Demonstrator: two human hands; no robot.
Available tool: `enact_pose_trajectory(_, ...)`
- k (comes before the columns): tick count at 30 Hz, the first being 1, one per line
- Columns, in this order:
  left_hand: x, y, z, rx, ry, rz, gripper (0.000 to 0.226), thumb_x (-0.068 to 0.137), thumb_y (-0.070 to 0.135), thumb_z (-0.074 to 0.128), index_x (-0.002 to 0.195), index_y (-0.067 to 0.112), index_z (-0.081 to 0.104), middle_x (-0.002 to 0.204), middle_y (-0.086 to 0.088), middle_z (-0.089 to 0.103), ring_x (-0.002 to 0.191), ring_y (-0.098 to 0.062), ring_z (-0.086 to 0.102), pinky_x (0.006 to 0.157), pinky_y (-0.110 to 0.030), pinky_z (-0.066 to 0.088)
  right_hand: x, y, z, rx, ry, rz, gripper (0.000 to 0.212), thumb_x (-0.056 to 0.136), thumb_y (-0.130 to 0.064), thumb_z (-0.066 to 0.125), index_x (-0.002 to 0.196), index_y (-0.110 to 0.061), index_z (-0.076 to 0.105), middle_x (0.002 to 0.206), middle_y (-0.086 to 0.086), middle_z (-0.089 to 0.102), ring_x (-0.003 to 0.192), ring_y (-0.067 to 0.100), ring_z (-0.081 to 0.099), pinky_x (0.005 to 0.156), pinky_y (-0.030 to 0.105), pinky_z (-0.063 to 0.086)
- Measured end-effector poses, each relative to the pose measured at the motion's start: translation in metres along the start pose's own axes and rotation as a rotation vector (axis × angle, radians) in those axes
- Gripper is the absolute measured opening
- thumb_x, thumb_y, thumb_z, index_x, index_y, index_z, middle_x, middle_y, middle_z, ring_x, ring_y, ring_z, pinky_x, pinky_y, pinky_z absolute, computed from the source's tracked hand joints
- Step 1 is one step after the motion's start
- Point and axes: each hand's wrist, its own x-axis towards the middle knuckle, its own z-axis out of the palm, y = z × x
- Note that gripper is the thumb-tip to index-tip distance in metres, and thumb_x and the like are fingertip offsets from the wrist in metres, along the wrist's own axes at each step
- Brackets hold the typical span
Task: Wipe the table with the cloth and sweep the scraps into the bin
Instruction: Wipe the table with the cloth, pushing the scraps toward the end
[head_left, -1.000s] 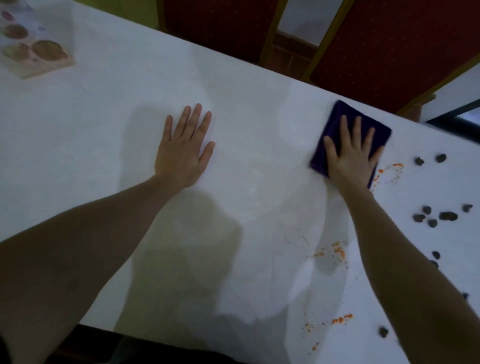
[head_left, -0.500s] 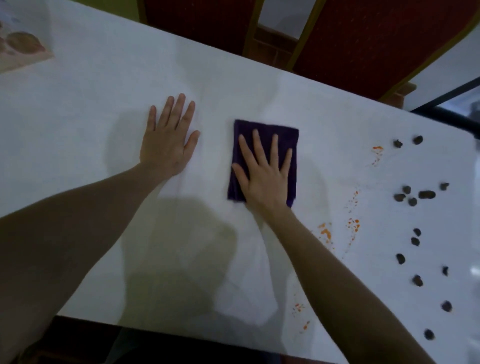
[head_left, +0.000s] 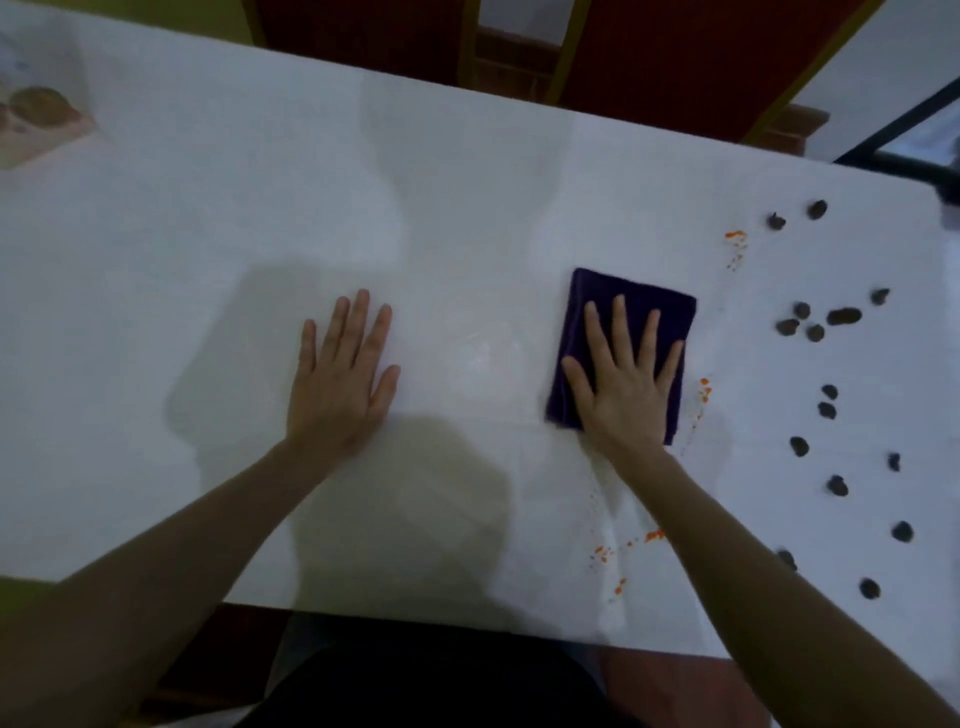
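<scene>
A folded dark purple cloth (head_left: 631, 299) lies on the white table (head_left: 208, 234), right of centre. My right hand (head_left: 626, 387) presses flat on the cloth with fingers spread. My left hand (head_left: 340, 384) rests flat on the bare table to the left, fingers straight. Several dark scraps (head_left: 844, 316) are scattered over the right part of the table. Orange smears (head_left: 705, 389) lie just right of the cloth, and orange smears (head_left: 605, 553) also mark the near edge. No bin is in view.
A printed card with brown round shapes (head_left: 36, 124) lies at the far left edge. Red chair backs (head_left: 675, 57) stand behind the table's far edge. A dark frame (head_left: 909, 150) shows at the far right corner.
My right hand has slid the cloth from the far right toward my left hand and then back to the right. My left hand has stayed flat on the table.
</scene>
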Motion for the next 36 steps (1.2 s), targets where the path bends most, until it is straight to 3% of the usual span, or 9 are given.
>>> enact_pose_trajectory(4, -0.008, 0.007, 0.002, 0.047, 0.021, -0.029, 0.065, 0.1, 0.046, 0.022, 0.159, 0.02, 0.012, 0.166, -0.005, 0.005, 0.153, -0.022, 0.002, 0.123, -0.05, 0.003, -0.03, -0.055, 0.012, -0.032, -0.028, -0.199, 0.066, 0.1, -0.059, 0.025, 0.158, -0.031, 0.013, 0.166, 0.001, 0.009, 0.151, 0.039, -0.001, 0.117, 0.064, 0.002)
enact_pose_trajectory(9, -0.008, 0.009, 0.003, 0.051, 0.013, -0.037, 0.065, 0.1, 0.047, 0.019, 0.159, 0.022, 0.008, 0.167, -0.003, 0.001, 0.153, -0.019, -0.003, 0.123, -0.049, 0.001, 0.013, -0.08, 0.008, -0.033, -0.047, -0.303, 0.064, 0.1, -0.061, 0.024, 0.157, -0.035, 0.013, 0.166, -0.003, 0.009, 0.152, 0.034, 0.003, 0.118, 0.063, 0.002)
enact_pose_trajectory(15, -0.009, 0.009, 0.003, 0.04, 0.036, -0.024, 0.065, 0.1, 0.045, 0.023, 0.159, 0.019, 0.014, 0.166, -0.005, 0.008, 0.153, -0.023, 0.005, 0.123, -0.051, 0.006, 0.047, 0.007, -0.005, -0.005, 0.011, -0.01, 0.065, 0.096, -0.064, 0.024, 0.156, -0.04, 0.014, 0.165, -0.006, 0.012, 0.152, 0.031, 0.006, 0.117, 0.061, -0.001)
enact_pose_trajectory(20, -0.009, 0.01, 0.0, 0.046, 0.035, -0.021, 0.065, 0.1, 0.045, 0.02, 0.159, 0.019, 0.013, 0.166, -0.006, 0.007, 0.153, -0.024, 0.005, 0.123, -0.051, 0.004, -0.02, 0.055, -0.003, 0.021, 0.007, 0.138, 0.068, 0.096, -0.067, 0.013, 0.157, -0.038, 0.007, 0.166, -0.003, 0.008, 0.152, 0.033, 0.0, 0.116, 0.066, 0.001)
enact_pose_trajectory(24, -0.008, 0.009, 0.0, 0.039, 0.026, -0.018, 0.064, 0.1, 0.045, 0.02, 0.159, 0.019, 0.011, 0.166, -0.005, 0.005, 0.153, -0.023, 0.003, 0.123, -0.051, 0.003, -0.07, 0.005, 0.011, 0.028, 0.008, 0.108, 0.067, 0.097, -0.063, 0.018, 0.157, -0.034, 0.013, 0.166, -0.001, 0.009, 0.151, 0.038, 0.001, 0.115, 0.068, 0.002)
enact_pose_trajectory(30, -0.016, 0.005, -0.003, -0.029, -0.024, 0.03, 0.065, 0.101, 0.047, 0.02, 0.159, 0.021, 0.005, 0.167, -0.003, -0.002, 0.153, -0.02, -0.006, 0.123, -0.05, 0.0, -0.081, -0.077, 0.024, -0.01, -0.023, -0.126, 0.065, 0.1, -0.061, 0.025, 0.157, -0.035, 0.011, 0.166, -0.002, 0.006, 0.151, 0.038, -0.001, 0.115, 0.068, 0.0)
enact_pose_trajectory(33, -0.034, 0.008, -0.002, -0.026, -0.033, 0.078, 0.065, 0.102, 0.048, 0.019, 0.159, 0.021, 0.003, 0.166, -0.002, -0.005, 0.153, -0.018, -0.009, 0.123, -0.048, -0.003, -0.051, -0.074, 0.017, -0.026, -0.038, -0.165, 0.063, 0.099, -0.061, 0.023, 0.157, -0.037, 0.012, 0.166, -0.004, 0.008, 0.152, 0.034, 0.001, 0.116, 0.066, 0.001)
enact_pose_trajectory(36, -0.05, 0.009, 0.004, 0.007, -0.035, 0.073, 0.065, 0.102, 0.048, 0.019, 0.159, 0.02, 0.005, 0.166, -0.002, -0.003, 0.153, -0.019, -0.006, 0.123, -0.048, -0.002, -0.024, -0.034, 0.009, -0.007, -0.006, -0.045, 0.064, 0.096, -0.063, 0.025, 0.155, -0.04, 0.017, 0.165, -0.006, 0.014, 0.151, 0.033, 0.008, 0.117, 0.065, 0.001)
